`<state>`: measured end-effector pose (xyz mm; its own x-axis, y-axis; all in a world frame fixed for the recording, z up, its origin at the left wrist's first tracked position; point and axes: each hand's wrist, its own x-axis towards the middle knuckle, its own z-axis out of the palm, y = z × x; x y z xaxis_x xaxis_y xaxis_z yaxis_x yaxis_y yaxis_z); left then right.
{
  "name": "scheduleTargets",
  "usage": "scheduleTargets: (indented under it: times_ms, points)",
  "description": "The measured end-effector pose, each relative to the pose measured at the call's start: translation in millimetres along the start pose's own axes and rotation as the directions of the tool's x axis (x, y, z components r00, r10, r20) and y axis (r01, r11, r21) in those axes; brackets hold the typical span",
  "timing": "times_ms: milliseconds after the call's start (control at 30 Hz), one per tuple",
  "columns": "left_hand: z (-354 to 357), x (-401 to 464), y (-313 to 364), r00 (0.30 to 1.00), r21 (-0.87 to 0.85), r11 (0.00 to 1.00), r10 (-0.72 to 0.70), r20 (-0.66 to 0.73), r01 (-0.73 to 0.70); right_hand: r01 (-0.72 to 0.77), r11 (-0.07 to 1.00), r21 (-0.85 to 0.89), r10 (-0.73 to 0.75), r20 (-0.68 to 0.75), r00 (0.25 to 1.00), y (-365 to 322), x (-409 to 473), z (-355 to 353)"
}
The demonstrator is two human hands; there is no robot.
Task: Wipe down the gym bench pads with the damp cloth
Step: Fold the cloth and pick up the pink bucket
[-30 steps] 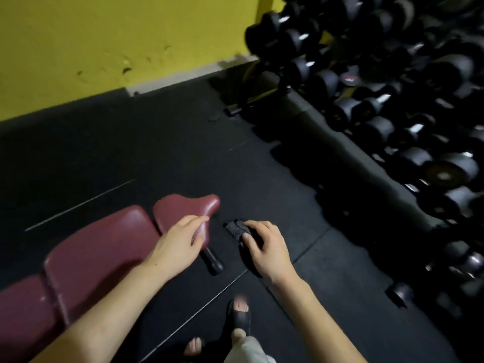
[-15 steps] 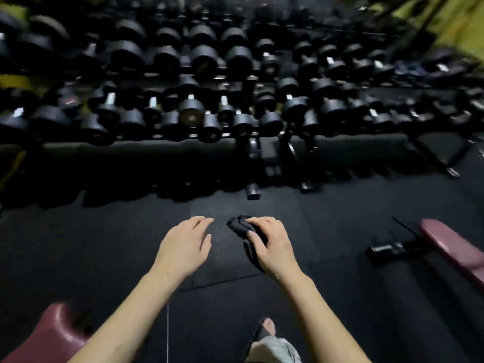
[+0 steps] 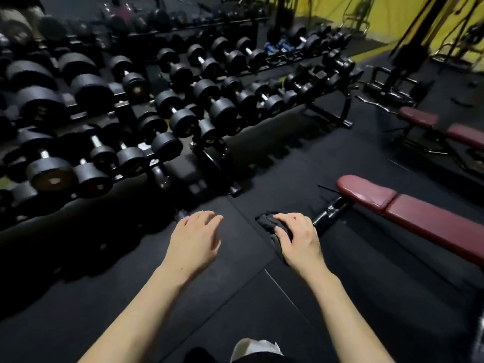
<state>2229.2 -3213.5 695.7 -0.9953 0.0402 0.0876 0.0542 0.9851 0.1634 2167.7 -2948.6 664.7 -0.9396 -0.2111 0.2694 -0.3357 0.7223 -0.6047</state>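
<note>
Dark grey cloth (image 3: 267, 221), maroon bench pads (image 3: 408, 213), black floor (image 3: 262, 158).

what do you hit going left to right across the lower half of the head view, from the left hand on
left hand → dark cloth → right hand gripping that cloth → black bench leg → maroon bench pad

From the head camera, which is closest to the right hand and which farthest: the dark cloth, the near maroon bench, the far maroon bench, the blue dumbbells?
1. Dark cloth: gripped in the right hand.
2. Near maroon bench: just to its right.
3. Far maroon bench: farther back, right.
4. Blue dumbbells: on the rack near the far wall.
</note>
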Motion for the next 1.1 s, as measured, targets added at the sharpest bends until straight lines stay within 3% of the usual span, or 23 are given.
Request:
scheduleTargets:
  times_ms: [400,667,900,1100]
  points:
    - [15,247,4,0.998,-0.145,0.988,0.055,0.005,-0.054,-0.075,0.994,0.084,0.087,-0.140,0.986,67,209,-2]
    - [36,483,-17,0.947,-0.079,0.946,0.319,0.033,-0.315,-0.203,0.977,0.063,0.212,-0.204,0.956,117,378,24]
    - [30,654,23,0.865,-0.138,0.863,0.497,0.064,-0.486,-0.389,0.918,0.072,0.389,-0.344,0.854,157,473,-2]
    - [64,766,81,0.791,-0.167,0.791,0.606,0.079,-0.589,-0.510,0.856,0.088,0.487,-0.468,0.737,242,523,-27]
